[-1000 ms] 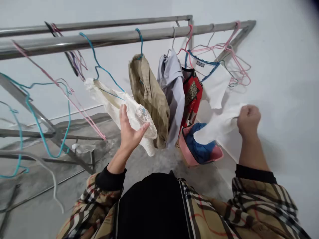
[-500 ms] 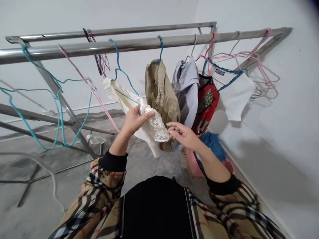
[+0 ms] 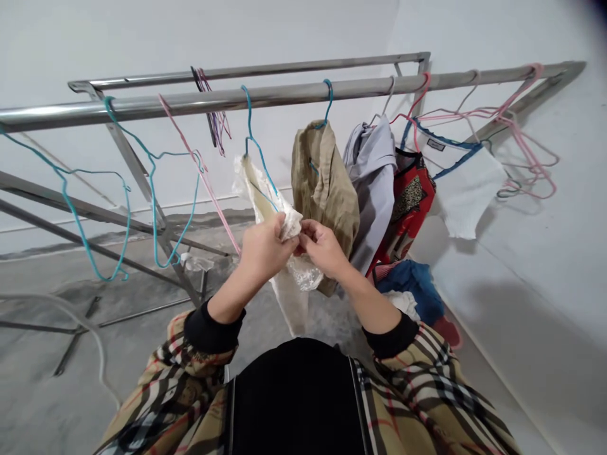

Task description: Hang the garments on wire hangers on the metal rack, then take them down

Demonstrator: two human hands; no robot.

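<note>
The white garment (image 3: 290, 300) hung from a blue hanger (image 3: 250, 112) on the rail (image 3: 284, 95), just beside the brown shirt (image 3: 327, 183). The left hand's (image 3: 266, 248) fingers were closed on its edge; the right hand's (image 3: 325, 249), nearly together, pinched the cloth close by.

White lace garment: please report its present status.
Left hand gripping white lace garment; right hand at its edge. Garment on blue hanger. Khaki shirt hanging alongside.

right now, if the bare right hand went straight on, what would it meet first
Probably the white lace garment bunched in the left hand, perhaps already touching it; depth is unclear.
</note>
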